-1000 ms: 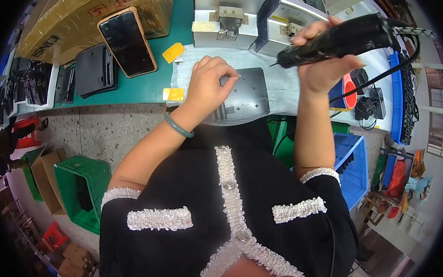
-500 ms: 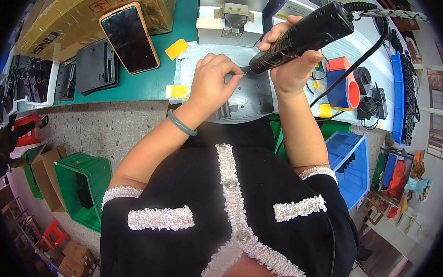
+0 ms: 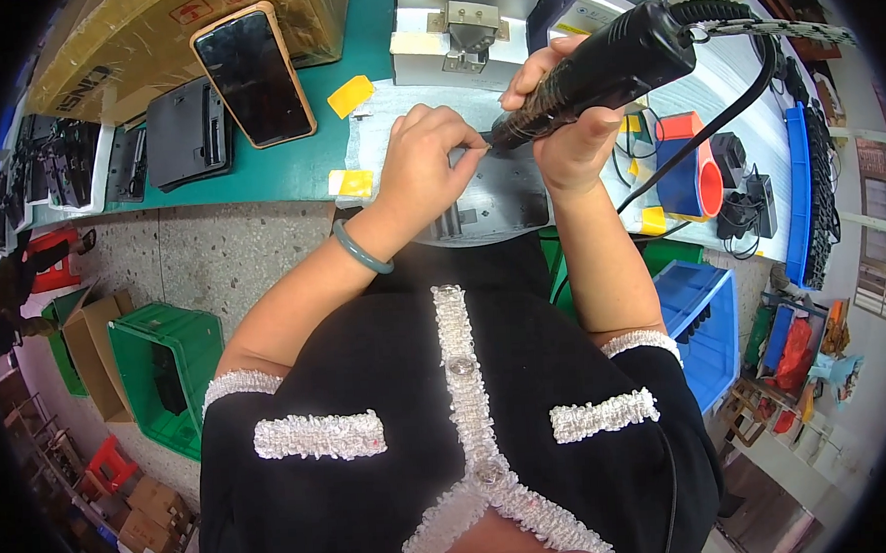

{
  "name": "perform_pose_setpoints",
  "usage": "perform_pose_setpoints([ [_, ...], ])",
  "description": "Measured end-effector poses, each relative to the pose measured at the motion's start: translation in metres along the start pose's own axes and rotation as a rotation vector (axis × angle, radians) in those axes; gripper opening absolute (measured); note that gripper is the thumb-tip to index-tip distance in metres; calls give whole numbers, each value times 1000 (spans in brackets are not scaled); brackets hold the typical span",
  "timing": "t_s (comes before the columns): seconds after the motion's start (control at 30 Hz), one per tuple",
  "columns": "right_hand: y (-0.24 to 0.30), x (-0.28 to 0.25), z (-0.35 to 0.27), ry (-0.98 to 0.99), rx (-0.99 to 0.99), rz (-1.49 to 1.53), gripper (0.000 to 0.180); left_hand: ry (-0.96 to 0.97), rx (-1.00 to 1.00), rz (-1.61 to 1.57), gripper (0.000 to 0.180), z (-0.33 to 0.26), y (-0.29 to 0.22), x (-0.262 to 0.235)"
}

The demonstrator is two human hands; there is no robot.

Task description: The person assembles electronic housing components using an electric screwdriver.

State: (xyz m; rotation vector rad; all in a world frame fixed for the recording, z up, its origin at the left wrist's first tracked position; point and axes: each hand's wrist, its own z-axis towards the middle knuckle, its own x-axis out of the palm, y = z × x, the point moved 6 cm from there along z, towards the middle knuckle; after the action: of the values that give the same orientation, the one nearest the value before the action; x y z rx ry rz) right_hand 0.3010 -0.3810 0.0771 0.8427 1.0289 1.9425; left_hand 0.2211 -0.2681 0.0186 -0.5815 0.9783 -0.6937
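The black driver (image 3: 620,67), gripped by the right hand (image 3: 569,155), is best steadied beside the left hand (image 3: 429,162), whose fingertips (image 3: 478,147) are pinched together, on what cannot be told.

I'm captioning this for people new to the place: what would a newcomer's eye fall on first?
Probably the big black tool in the right hand, its tip end close to the left hand over a dark panel. Next, the phone at upper left, partly in front of a cardboard box, and the bright green crate on the floor at left.
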Motion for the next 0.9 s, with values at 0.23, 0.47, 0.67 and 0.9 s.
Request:
perform_pose_setpoints([
  [0.23,-1,9,-6,61,45,10,92,0,13,27,6,2,-3,1],
  [0.47,4,-5,8,44,-23,-5,89,14,10,9,5,-1,0,1],
  [0.67,77,-105,60,-298,-370,-52,88,63,-24,-14,4,2,-1,3],
  [0.9,62,-119,73,-268,-311,-72,86,77,-17,-42,4,5,2,6],
])
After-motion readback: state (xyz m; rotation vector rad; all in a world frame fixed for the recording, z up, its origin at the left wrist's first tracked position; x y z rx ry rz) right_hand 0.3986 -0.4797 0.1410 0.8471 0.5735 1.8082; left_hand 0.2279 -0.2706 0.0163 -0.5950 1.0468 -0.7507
